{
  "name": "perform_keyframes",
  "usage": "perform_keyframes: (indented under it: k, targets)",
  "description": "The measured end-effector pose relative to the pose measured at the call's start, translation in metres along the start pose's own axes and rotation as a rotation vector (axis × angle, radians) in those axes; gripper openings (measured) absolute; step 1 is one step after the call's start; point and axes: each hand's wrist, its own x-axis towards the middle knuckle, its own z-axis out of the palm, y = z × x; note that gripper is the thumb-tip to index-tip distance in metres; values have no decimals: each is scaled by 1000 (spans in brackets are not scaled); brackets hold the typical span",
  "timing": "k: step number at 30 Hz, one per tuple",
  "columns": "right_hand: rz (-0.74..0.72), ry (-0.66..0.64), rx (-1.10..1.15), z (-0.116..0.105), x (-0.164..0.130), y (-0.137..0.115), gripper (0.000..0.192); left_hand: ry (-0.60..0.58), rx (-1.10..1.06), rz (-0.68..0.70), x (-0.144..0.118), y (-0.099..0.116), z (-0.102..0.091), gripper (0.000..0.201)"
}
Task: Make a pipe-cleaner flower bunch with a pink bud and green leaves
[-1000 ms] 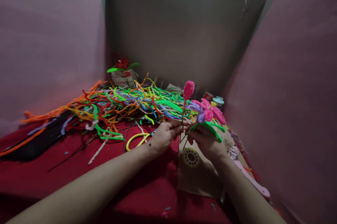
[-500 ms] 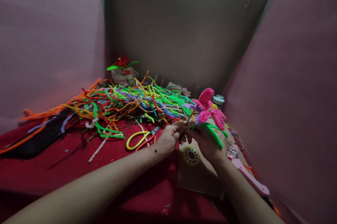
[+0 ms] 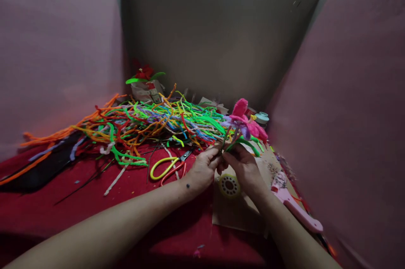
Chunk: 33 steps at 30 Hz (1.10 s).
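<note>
Left grip: the left hand (image 3: 204, 167) is pinched on the thin stems (image 3: 225, 139) just under the pipe-cleaner flowers (image 3: 245, 122).
Right grip: the right hand (image 3: 243, 168) is closed on the same stems and green leaves (image 3: 249, 144), fingertips touching the left hand's.
Flowers: held upright above both hands, over the brown paper (image 3: 236, 214) on the red surface (image 3: 95, 201).
Risk: a petal could probably be bent or a stem slipped if the bundle is twisted hard, since little stem is gripped.
Snags: the pipe-cleaner pile (image 3: 142, 123) and yellow-handled scissors (image 3: 167, 165) lie close on the left.
Edges: the pink panel (image 3: 354, 113) stands near on the right, the pink tool (image 3: 295, 208) below it.
Open room: mostly toward the person.
</note>
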Motion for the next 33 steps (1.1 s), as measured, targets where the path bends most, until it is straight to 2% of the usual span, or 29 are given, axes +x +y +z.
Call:
perform_keyframes:
  k: [3, 8, 13, 19, 23, 29, 33]
  targets:
    - [25, 76, -24, 6, -2, -3, 17, 37, -17, 17, -2, 4, 3, 29]
    - [-58, 158, -273, 8, -5, -3, 19, 52, -42, -21, 1, 2, 0, 33]
    - [-107, 132, -417, 3, -6, 5, 26, 101, -41, -77, 4, -6, -6, 34]
    - [-115, 104, -415, 3, -7, 4, 26, 114, 311, -36, 2, 2, -11, 5]
    - [-73, 111, -356, 5, -8, 1, 22, 109, 507, -38, 1, 7, -13, 10]
    - [-10, 139, -223, 9, -5, -7, 24, 40, 432, 53, 0, 6, -14, 10]
    - [-31, 182, -318, 8, -6, -14, 22, 64, 443, 96, -4, 6, -12, 8]
